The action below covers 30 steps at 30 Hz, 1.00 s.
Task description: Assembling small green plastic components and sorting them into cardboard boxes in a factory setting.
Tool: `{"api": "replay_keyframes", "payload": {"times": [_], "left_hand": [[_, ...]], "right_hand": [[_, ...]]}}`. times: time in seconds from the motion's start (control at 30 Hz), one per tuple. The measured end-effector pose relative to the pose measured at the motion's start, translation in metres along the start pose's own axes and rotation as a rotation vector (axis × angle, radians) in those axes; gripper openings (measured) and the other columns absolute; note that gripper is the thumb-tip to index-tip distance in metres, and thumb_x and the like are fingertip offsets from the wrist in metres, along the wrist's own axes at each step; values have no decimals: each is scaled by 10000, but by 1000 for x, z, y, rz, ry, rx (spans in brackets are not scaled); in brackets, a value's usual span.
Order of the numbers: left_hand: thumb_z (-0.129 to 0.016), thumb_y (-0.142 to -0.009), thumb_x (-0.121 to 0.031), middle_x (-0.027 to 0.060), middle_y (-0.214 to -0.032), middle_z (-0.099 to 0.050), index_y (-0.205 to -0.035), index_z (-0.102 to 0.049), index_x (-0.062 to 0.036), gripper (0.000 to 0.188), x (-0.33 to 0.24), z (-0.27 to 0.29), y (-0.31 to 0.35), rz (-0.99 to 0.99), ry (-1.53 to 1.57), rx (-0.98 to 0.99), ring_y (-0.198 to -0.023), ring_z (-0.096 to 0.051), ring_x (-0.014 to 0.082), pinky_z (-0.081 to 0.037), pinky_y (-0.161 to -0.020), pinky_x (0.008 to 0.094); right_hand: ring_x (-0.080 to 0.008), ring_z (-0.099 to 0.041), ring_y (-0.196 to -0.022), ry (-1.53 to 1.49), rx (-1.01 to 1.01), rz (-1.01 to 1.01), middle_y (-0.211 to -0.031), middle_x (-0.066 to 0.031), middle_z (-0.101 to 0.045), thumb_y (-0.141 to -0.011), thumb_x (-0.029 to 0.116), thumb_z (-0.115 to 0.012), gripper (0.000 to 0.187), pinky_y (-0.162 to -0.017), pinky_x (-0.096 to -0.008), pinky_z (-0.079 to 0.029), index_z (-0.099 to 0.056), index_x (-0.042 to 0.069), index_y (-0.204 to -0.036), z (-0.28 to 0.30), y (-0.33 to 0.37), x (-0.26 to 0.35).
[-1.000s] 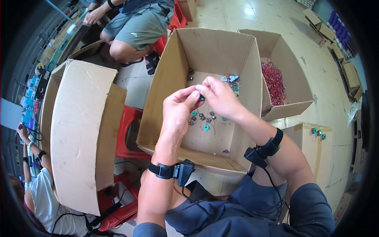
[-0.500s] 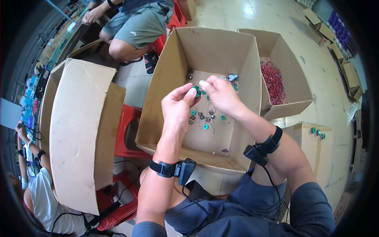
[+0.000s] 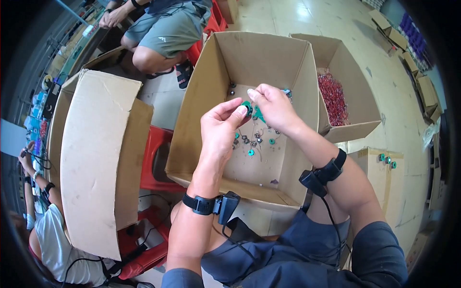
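Over the open cardboard box [image 3: 261,55], my left hand [image 3: 217,132] pinches a small round green-and-black part [image 3: 247,106] between thumb and fingertips. Just right of it is my right hand [image 3: 276,109], its thumb and index finger pressed together; whatever they hold is too small to make out. A green piece [image 3: 260,114] shows beside the right fingers, and I cannot tell whether it is held or lies below. On the box floor are scattered dark little parts [image 3: 246,140], thin wires and several green rings, one green ring [image 3: 251,152] nearest me. My hands hide some of them.
A second box [image 3: 353,86] at the right holds a heap of red pieces [image 3: 332,98]. Small green-and-black parts [image 3: 388,160] sit on a closed carton. At the left stand a large carton [image 3: 91,158] and a red stool [image 3: 156,156]. Two other people sit nearby.
Both hands have shifted slightly right, the left one carrying the round green-and-black part. That part looks turned, and the right fingers have tilted up beside it.
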<state>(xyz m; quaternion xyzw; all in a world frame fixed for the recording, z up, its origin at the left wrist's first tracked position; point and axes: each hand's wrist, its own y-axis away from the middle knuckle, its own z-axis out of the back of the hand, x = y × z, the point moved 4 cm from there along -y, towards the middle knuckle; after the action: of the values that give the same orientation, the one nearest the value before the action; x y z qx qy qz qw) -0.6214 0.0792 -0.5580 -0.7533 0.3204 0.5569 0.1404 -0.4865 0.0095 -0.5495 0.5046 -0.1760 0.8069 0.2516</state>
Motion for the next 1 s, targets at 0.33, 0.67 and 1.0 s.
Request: {"api": "replay_keyframes", "payload": {"times": [0.33, 0.67, 1.0], "left_hand": [[-634, -879, 35, 136, -990, -672, -1101, -627, 72, 225, 3, 1, -1, 8, 7, -34, -860, -660, 175, -592, -798, 305], [-642, -875, 29, 144, -1011, -665, -1110, -623, 72, 239, 6, 3, -3, 40, -7, -73, -861, -657, 176, -587, -795, 302], [-665, -862, 25, 145, -1010, -666, -1106, -615, 74, 254, 8, 2, -1, 105, -20, -5, -872, -663, 184, -586, -801, 310]], "right_hand": [[-276, -657, -770, 39, -38, -15, -804, -172, -664, -947, 312, -552, 335, -715, -398, -497, -626, -12, -903, -6, -1, -9], [-98, -528, -661, 45, -10, -58, -681, -20, -567, -971, 321, -544, 323, -611, -290, -439, -605, 25, -858, -10, 2, -22], [-195, -599, -677, -88, 45, -17, -710, -124, -630, -946, 326, -567, 352, -649, -363, -478, -625, -14, -873, -14, 5, -14]]}}
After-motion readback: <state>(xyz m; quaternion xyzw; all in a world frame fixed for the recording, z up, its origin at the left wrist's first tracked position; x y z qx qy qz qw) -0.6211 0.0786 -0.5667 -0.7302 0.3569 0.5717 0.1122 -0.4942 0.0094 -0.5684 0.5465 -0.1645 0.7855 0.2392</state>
